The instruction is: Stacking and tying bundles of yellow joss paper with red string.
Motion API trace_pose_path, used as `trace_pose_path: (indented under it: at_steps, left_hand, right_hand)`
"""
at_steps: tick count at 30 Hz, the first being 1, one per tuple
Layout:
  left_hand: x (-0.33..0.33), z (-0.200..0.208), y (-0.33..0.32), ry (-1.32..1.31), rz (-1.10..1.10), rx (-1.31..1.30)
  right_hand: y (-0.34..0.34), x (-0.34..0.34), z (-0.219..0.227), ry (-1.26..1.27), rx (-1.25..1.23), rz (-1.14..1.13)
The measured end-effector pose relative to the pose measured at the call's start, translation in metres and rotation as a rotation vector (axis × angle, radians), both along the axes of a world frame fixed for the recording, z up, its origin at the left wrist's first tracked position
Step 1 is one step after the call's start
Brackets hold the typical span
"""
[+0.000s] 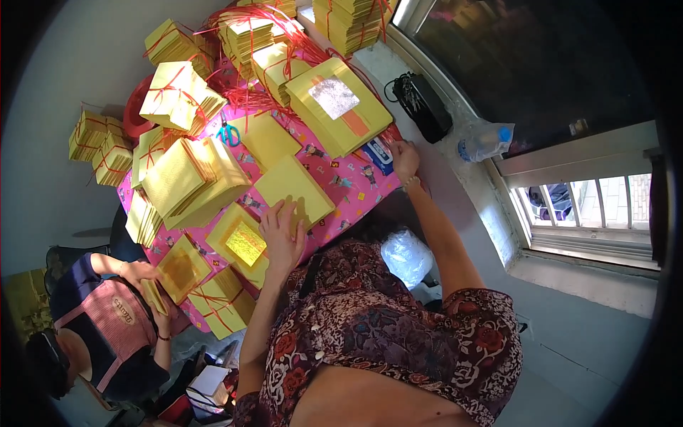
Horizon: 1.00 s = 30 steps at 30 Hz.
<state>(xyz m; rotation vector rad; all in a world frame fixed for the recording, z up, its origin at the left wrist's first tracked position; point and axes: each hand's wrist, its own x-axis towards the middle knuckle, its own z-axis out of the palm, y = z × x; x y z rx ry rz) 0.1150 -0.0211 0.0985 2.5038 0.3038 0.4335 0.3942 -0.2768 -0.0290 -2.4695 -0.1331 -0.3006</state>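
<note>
L hand (279,238) lies open, fingers resting on the nr edge of a yellow paper stack (292,186) mid-table on the pink cloth (361,198). R hand (405,162) is curled right by the blue box (379,156); can't tell from here if it's gripping anything.

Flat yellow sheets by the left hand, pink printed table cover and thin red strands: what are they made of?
Flat yellow sheets: probably matte paper; dull, crisp-edged. Pink printed table cover: smooth, flat-lying; plastic or cloth, unclear. Thin red strands: likely glossy plastic, given sunlit sheen.
</note>
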Motion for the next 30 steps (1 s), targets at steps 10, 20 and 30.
trace_pose_path:
  at_steps: [10,20,30]
  left_hand:
    - [0.018,-0.001,-0.033,-0.084,-0.267,-0.467]
    - [0.043,-0.094,-0.104,0.655,-0.418,-0.632]
    - [0.091,0.041,-0.054,0.099,-0.295,-1.838]
  right_hand:
    - [-0.09,-0.158,-0.007,0.1,-0.041,0.099]
    - [-0.038,-0.23,0.089,0.928,0.537,0.688]
    - [-0.112,-0.194,0.023,0.574,-0.342,0.437]
